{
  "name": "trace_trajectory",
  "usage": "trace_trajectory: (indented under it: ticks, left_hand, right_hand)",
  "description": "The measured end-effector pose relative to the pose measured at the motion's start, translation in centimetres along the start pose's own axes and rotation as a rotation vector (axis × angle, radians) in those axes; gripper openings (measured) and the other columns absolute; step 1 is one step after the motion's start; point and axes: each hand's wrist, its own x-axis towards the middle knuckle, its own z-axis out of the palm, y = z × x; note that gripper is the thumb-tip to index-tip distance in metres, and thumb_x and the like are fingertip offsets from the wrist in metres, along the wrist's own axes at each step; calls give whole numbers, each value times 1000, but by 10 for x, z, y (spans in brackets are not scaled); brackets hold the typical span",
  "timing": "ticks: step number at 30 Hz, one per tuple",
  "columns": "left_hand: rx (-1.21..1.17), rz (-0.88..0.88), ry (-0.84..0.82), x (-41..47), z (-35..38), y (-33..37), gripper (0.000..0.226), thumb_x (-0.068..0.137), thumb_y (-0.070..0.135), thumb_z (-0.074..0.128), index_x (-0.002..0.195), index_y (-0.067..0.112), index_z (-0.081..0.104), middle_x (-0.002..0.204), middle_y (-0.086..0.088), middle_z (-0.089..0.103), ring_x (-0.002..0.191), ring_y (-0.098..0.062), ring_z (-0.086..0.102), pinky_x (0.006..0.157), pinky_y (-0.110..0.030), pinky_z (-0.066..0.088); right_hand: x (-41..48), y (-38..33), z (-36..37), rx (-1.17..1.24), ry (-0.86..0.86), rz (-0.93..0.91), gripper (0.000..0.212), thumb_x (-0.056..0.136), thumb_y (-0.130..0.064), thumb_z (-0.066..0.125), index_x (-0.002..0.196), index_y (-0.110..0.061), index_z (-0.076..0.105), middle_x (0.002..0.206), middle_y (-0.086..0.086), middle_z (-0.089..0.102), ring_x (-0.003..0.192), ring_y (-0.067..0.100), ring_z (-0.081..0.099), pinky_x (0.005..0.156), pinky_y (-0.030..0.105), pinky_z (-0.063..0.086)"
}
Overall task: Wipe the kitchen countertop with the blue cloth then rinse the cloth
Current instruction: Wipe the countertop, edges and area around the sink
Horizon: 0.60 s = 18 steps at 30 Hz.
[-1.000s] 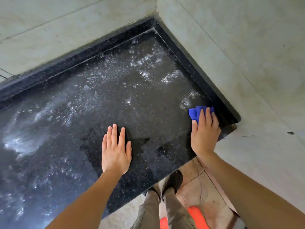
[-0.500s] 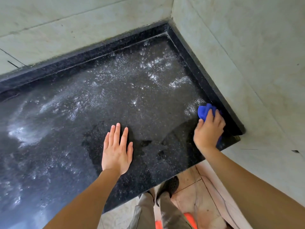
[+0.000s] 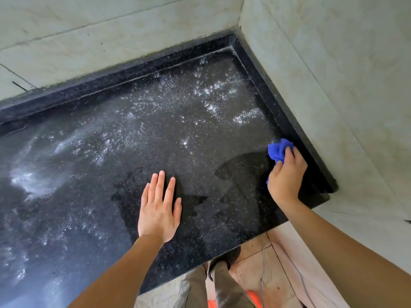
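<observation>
A black speckled granite countertop (image 3: 155, 134) fills the view, wet and streaked with white foam across its back and left parts. My right hand (image 3: 285, 176) grips a bunched blue cloth (image 3: 278, 150) at the counter's right side, close to the raised black edge strip. A darker wiped patch lies just left of that hand. My left hand (image 3: 159, 210) rests flat on the counter near its front edge, fingers straight and together.
Pale tiled walls (image 3: 333, 85) meet in a corner behind and to the right of the counter. Below the front edge are my trouser legs (image 3: 213, 287), a dark shoe, tan floor tiles, a thin cable and an orange object (image 3: 253, 298).
My right hand went from pressing flat on the cloth to bunching it in curled fingers, staying near the right edge. The left hand has stayed in place.
</observation>
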Motion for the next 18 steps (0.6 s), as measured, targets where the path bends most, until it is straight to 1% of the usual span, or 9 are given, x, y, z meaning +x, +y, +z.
trace_trajectory:
  ticks: [3, 5, 8, 9, 10, 12, 14, 16, 18]
  left_hand:
    - [-2, 3, 12, 0, 2, -1, 57, 99, 38, 27, 145, 7, 38, 156, -19, 26, 146, -34, 17, 117, -48, 19]
    - [-9, 5, 17, 0, 3, -1, 56, 99, 37, 29, 145, 7, 39, 155, -19, 26, 146, -34, 17, 117, -48, 19]
    - [-9, 3, 16, 0, 4, -2, 56, 99, 38, 28, 145, 8, 40, 156, -18, 25, 147, -33, 16, 117, -48, 19]
    - [-8, 1, 12, 0, 3, -2, 57, 99, 38, 27, 145, 8, 40, 156, -18, 25, 147, -33, 15, 117, -48, 19]
    - [-12, -1, 9, 0, 3, -1, 57, 99, 38, 27, 145, 8, 40, 156, -18, 25, 147, -33, 16, 117, -48, 18]
    - [-21, -1, 8, 0, 2, -1, 57, 99, 39, 26, 145, 8, 40, 156, -18, 26, 147, -33, 17, 117, -48, 19]
    - [-15, 2, 10, 1, 1, -1, 57, 99, 39, 27, 145, 8, 40, 156, -18, 26, 146, -33, 18, 117, -48, 19]
    - [-13, 5, 6, 1, 2, -1, 57, 98, 39, 28, 145, 8, 40, 156, -18, 26, 147, -33, 18, 117, -47, 18]
    - [-10, 6, 7, 1, 2, -1, 56, 98, 38, 29, 145, 9, 39, 156, -18, 26, 147, -33, 17, 118, -47, 18]
  right_hand:
    - [29, -29, 22, -30, -33, -107, 46, 94, -2, 45, 140, 0, 40, 150, 16, 35, 138, 33, 30, 115, 40, 24]
    - [47, -52, 34, -5, -114, -177, 45, 95, -3, 44, 140, -2, 42, 151, 13, 35, 140, 28, 28, 115, 36, 25]
    - [42, -78, 33, 223, -387, -368, 44, 89, 5, 46, 132, -5, 55, 140, 8, 52, 131, 21, 45, 111, 28, 31]
    - [36, -79, 27, 301, -472, -381, 44, 87, 7, 46, 127, -6, 59, 132, 6, 59, 124, 18, 52, 109, 26, 35]
    - [33, -76, 19, 349, -482, -360, 44, 86, 7, 46, 124, -7, 62, 125, 4, 63, 117, 15, 57, 105, 24, 39]
    - [37, -58, 8, 358, -296, -226, 42, 86, 5, 45, 123, -7, 61, 124, 5, 63, 113, 14, 56, 101, 19, 38]
    - [44, -35, 9, 200, -102, -120, 40, 90, -5, 46, 129, -4, 54, 139, 13, 51, 127, 25, 46, 108, 30, 33]
    - [33, -30, 22, -45, -73, -163, 46, 93, -22, 52, 134, -2, 47, 148, 19, 38, 137, 36, 32, 110, 46, 29]
    - [2, -42, 40, -158, -58, -322, 49, 92, -28, 57, 133, -3, 49, 147, 19, 39, 136, 38, 33, 106, 48, 34]
